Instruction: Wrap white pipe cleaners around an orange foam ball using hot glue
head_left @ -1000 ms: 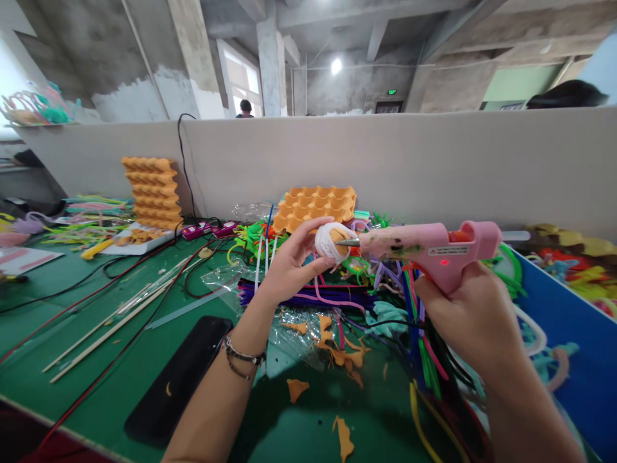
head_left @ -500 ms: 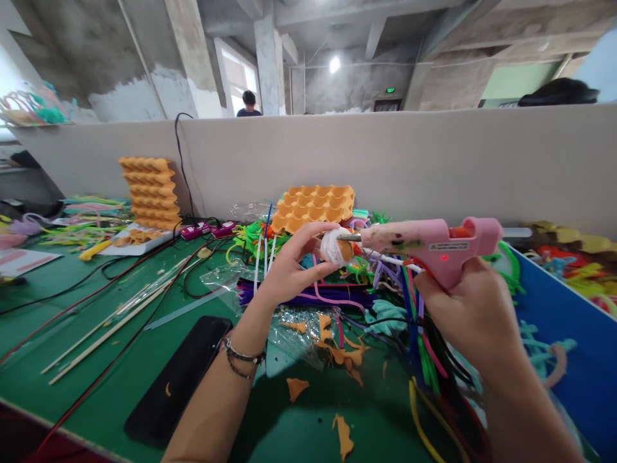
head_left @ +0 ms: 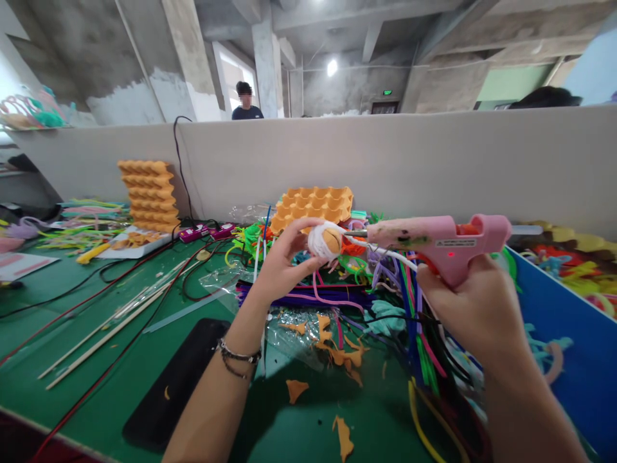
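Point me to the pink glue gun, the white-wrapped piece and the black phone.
Pink glue gun (head_left: 441, 235), head view: its body.
White-wrapped piece (head_left: 317, 242), head view: white wrapping.
Black phone (head_left: 176, 381), head view: dark face.

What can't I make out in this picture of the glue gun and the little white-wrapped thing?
All in the head view:
- The far side of the white-wrapped piece: hidden by the left hand.
- Most of the handle of the pink glue gun: covered by the right hand.
- The wording on its label: too small to read.
- The rest of the blue box: cut off by the right edge.
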The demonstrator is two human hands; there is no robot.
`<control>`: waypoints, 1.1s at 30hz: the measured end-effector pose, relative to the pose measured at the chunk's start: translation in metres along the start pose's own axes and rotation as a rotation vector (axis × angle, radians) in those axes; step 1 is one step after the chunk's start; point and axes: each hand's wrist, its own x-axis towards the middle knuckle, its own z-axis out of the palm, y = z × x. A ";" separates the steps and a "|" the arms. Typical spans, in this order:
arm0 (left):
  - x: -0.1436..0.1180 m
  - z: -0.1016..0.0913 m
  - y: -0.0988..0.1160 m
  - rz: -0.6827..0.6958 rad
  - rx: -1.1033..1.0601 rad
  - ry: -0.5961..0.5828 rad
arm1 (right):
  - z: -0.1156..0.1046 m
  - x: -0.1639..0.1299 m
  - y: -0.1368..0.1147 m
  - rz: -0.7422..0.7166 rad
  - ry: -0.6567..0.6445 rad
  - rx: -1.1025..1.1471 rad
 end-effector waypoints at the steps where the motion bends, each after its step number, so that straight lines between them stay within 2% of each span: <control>1: 0.001 -0.002 -0.002 -0.011 0.021 0.022 | -0.001 -0.001 0.001 0.002 0.004 0.033; 3: 0.002 -0.009 -0.008 -0.028 0.053 0.082 | -0.002 -0.003 0.004 0.012 -0.031 0.111; 6: 0.005 -0.020 -0.018 -0.044 0.077 0.218 | -0.006 -0.003 0.007 0.003 -0.203 0.161; 8: 0.006 -0.028 -0.024 -0.062 0.096 0.326 | -0.006 -0.001 0.008 -0.069 -0.400 0.116; 12: 0.007 -0.038 -0.030 -0.095 0.069 0.515 | 0.008 -0.001 0.014 -0.283 -0.892 0.047; 13: 0.008 -0.038 -0.031 -0.102 0.052 0.539 | 0.014 -0.002 0.016 -0.317 -0.976 0.042; 15: 0.008 -0.037 -0.031 -0.117 0.031 0.542 | 0.028 -0.006 0.019 -0.346 -1.063 0.016; 25: 0.008 -0.023 -0.028 -0.191 -0.010 0.378 | 0.090 -0.034 0.016 -0.393 -1.116 0.125; 29: 0.007 -0.018 -0.028 -0.191 -0.040 0.377 | 0.107 -0.046 0.014 -0.432 -1.111 0.178; 33: 0.007 -0.015 -0.028 -0.193 -0.066 0.367 | 0.116 -0.060 0.014 -0.418 -1.139 0.129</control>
